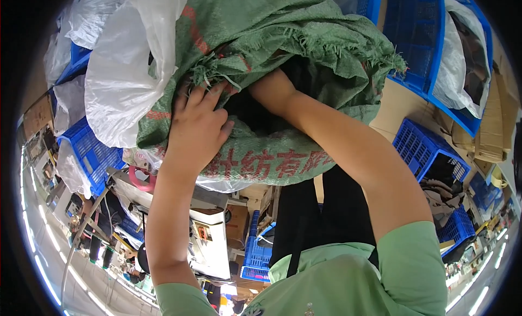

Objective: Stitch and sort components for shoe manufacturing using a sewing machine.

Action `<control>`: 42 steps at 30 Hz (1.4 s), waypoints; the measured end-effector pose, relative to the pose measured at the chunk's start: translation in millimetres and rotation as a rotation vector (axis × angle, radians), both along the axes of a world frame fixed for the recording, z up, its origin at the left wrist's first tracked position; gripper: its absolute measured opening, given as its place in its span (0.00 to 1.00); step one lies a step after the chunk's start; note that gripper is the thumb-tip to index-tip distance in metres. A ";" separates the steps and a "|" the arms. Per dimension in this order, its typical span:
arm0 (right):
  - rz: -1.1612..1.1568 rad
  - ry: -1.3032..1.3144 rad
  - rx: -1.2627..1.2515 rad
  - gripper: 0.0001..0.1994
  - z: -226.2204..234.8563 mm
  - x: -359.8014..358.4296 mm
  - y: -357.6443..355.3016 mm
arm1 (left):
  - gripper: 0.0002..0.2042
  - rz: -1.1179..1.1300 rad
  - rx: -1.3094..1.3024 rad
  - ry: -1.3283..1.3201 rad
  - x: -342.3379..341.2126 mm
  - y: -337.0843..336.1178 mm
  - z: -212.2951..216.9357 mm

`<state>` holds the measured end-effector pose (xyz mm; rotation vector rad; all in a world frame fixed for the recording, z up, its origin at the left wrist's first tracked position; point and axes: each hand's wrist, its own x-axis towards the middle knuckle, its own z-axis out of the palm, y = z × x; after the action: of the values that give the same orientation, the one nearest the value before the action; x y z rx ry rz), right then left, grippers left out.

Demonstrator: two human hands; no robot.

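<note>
A large green woven sack with red printing and a frayed rim lies bunched up before me, its mouth gaping and dark inside. My left hand grips the left side of the rim, the fingertips partly covered by loose green threads and the thumb standing apart. Through the mouth reaches my right hand; only its wrist and back show, and its fingers are hidden inside the sack. What the sack contains is too dark to make out. A white plastic bag hangs against the sack's left side.
Blue plastic crates stand at the left, and a blue basket at the right has dark pieces near it. At the upper right a larger blue crate sits beside cardboard. A white machine or cabinet is below the sack.
</note>
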<state>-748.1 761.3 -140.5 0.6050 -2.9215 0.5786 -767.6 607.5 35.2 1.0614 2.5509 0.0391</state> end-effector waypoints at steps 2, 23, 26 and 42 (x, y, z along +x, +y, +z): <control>0.073 0.023 0.148 0.26 18.9 1.7 5.4 | 0.09 -0.002 0.000 0.017 -1.5 -0.3 1.3; 0.054 -0.543 -0.689 0.30 115.6 55.9 133.9 | 0.06 0.135 -0.006 0.073 8.5 -3.5 -9.2; -0.023 -0.283 -0.584 0.32 123.4 68.8 144.5 | 0.08 0.167 -0.011 0.061 16.5 1.7 -22.6; -0.325 -0.029 -0.733 0.36 155.8 116.5 112.5 | 0.22 1.297 1.594 -1.026 81.5 89.3 37.9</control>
<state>-631.5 873.9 15.3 0.0291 -2.4584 1.4844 -686.1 696.8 73.1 -0.5559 1.3429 2.3197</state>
